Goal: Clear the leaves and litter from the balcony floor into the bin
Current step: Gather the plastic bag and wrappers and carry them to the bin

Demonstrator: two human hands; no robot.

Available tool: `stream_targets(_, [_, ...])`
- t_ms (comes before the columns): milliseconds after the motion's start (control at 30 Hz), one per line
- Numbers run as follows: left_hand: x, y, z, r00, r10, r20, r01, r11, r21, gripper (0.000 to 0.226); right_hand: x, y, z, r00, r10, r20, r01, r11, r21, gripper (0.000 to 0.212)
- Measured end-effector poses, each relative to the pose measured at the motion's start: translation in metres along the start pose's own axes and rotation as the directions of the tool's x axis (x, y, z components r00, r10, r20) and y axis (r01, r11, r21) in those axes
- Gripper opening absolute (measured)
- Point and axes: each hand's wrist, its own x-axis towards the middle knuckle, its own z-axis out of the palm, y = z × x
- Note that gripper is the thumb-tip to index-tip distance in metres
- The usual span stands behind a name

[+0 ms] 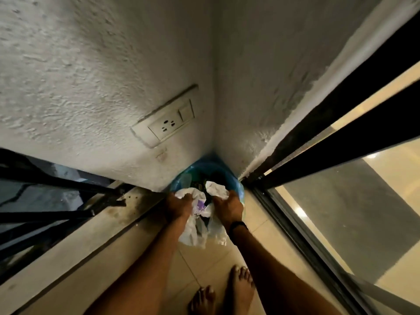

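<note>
The left hand [179,206] and right hand [228,207] each grip a bunched edge of a white plastic bag [196,230], holding it at the rim of the blue bin [237,186], which stands in the wall corner on the tiled floor [204,262]

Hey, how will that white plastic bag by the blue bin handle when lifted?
Probably floppy: the white plastic bag sags crumpled between the left hand and right hand. Likely light, since it looks thin and translucent.
</note>
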Motion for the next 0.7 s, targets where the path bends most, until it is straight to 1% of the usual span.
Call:
stream_targets(100, [0.016,-0.002,0.010,0.998,-0.038,0.042,0.036,0.998,0.046,0.061,0.024,0.003,0.016,0.999,0.026,0.041,-0.025,0.999,-0.030,0.041])
stream_targets(167, [0.020,-0.001,0.014,0.999,-0.018,0.041,0.016,0.998,0.056,0.059,0.035,0.004,0.023,0.996,0.070,0.062,-0.068,0.997,-0.037,0.043])
stream_targets(233, [0.033,0.001,0.022,0.999,0.021,0.048,-0.024,0.997,0.073,0.060,0.050,0.007,0.035,0.988,0.148,0.048,-0.152,0.985,0.080,0.047])
stream_targets(267, [0.037,0.005,0.022,0.998,0.027,0.057,-0.031,0.997,0.066,0.061,0.050,0.003,0.039,0.974,0.219,0.061,-0.226,0.955,0.190,0.049])
stream_targets(300, [0.040,0.007,0.028,0.997,0.027,0.070,-0.030,0.998,0.052,0.062,0.056,0.005,0.042,0.958,0.275,0.074,-0.285,0.904,0.319,0.054])
stream_targets(333, [0.042,0.010,0.030,0.997,0.020,0.073,-0.023,0.999,0.042,0.062,0.058,0.004,0.046,0.938,0.333,0.100,-0.344,0.843,0.415,0.063])
stream_targets(367, [0.043,0.016,0.030,0.997,0.018,0.081,-0.021,0.999,0.027,0.061,0.063,0.004,0.050,0.928,0.356,0.113,-0.366,0.804,0.469,0.077])
stream_targets(400, [0.043,0.019,0.032,0.995,0.020,0.094,-0.021,1.000,0.013,0.061,0.071,0.011,0.054,0.925,0.365,0.105,-0.368,0.792,0.488,0.090])
stream_targets(467, [0.046,0.019,0.036,0.992,0.031,0.123,-0.029,0.999,-0.016,0.066,0.081,0.018,0.058,0.934,0.344,0.098,-0.348,0.806,0.478,0.106])
stream_targets(500, [0.047,0.016,0.036,0.990,0.032,0.134,-0.029,0.999,-0.026,0.070,0.072,0.013,0.052,0.931,0.344,0.119,-0.358,0.808,0.468,0.107])
stream_targets(600, [0.075,-0.014,0.047,0.984,0.061,0.170,-0.059,0.998,-0.017,0.086,0.052,0.002,0.039,0.937,0.298,0.184,-0.350,0.787,0.508,0.096])
stream_targets(667, [0.051,-0.002,0.036,0.976,0.122,0.181,-0.124,0.992,0.002,0.084,0.043,-0.002,0.030,0.956,0.223,0.190,-0.291,0.799,0.526,0.087])
stream_targets(700, [0.033,0.010,0.026,0.974,0.127,0.189,-0.135,0.991,0.028,0.077,0.040,-0.001,0.028,0.966,0.178,0.190,-0.254,0.806,0.535,0.079])
